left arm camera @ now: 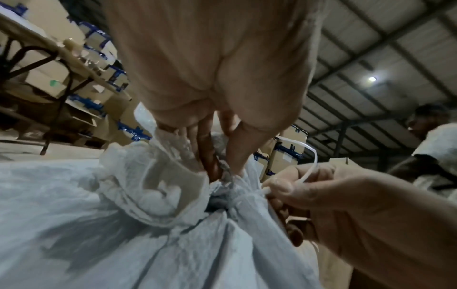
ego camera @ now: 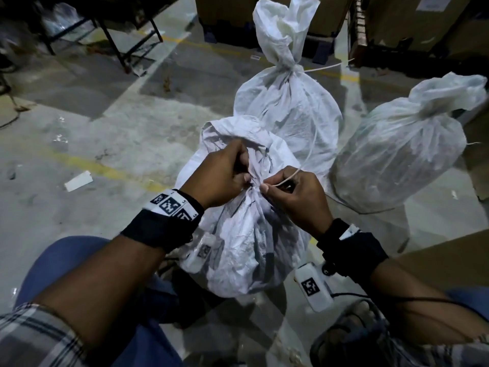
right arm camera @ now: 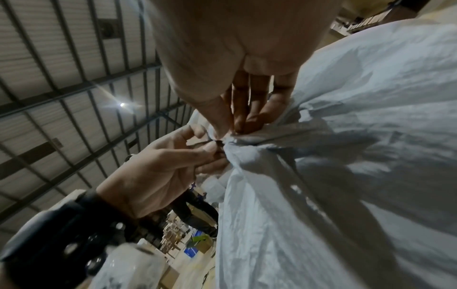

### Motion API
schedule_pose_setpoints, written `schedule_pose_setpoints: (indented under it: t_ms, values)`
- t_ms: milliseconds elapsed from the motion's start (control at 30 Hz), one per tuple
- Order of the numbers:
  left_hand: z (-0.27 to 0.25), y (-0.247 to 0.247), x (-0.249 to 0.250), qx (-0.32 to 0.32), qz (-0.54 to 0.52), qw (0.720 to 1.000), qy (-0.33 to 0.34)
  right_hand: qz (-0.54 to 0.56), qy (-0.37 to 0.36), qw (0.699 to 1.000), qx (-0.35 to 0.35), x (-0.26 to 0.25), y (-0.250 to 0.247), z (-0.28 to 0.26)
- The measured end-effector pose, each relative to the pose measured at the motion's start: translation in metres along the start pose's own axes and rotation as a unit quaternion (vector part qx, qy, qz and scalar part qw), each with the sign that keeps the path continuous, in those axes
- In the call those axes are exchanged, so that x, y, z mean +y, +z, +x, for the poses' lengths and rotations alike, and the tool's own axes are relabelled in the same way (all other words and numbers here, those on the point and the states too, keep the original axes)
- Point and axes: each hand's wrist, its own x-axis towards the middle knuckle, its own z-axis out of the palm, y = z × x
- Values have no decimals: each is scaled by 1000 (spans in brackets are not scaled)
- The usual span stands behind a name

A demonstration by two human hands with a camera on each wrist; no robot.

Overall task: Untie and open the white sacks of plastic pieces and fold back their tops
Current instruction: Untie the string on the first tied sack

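Observation:
The nearest white sack (ego camera: 246, 242) stands between my knees, its neck bunched and bound with a white plastic tie (ego camera: 288, 177). My left hand (ego camera: 225, 173) pinches the gathered neck at the knot. My right hand (ego camera: 288, 192) pinches the tie's free end right beside the knot. In the left wrist view the left fingers (left arm camera: 210, 156) press into the bunched neck (left arm camera: 222, 191) and the tie (left arm camera: 309, 162) loops over my right hand (left arm camera: 321, 195). In the right wrist view both hands meet at the knot (right arm camera: 222, 142). Two more tied sacks stand behind (ego camera: 288, 102) and to the right (ego camera: 402, 154).
Concrete floor with yellow lines (ego camera: 87, 162) and a scrap of white paper (ego camera: 78, 181) on the left. Cardboard boxes (ego camera: 412, 19) line the back, and a box edge (ego camera: 444, 258) sits at the right. Dark table legs (ego camera: 116, 41) stand far left. Another person (left arm camera: 435, 156) stands nearby.

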Motion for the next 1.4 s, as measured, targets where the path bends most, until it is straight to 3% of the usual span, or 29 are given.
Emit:
schedule_pose_setpoints:
  t_ms: [133, 200, 400, 567, 1033, 1400]
  values:
    - [-3, 4, -3, -71, 16, 996, 58, -25, -3, 1000, -12, 1, -4, -3]
    - [-3, 8, -3, -68, 27, 996, 56, -19, 2, 999, -30, 4, -11, 0]
    - [2, 18, 4, -50, 38, 996, 58, 163, 84, 982, -33, 14, -24, 6]
    - [3, 18, 3, -63, 25, 996, 55, 219, 115, 967, -57, 19, -28, 6]
    - [4, 23, 5, -50, 2, 998, 41, 226, 130, 962, -84, 13, -29, 6]
    - [4, 28, 6, -37, -5, 998, 52, 229, 111, 966, -51, 15, -26, 6]
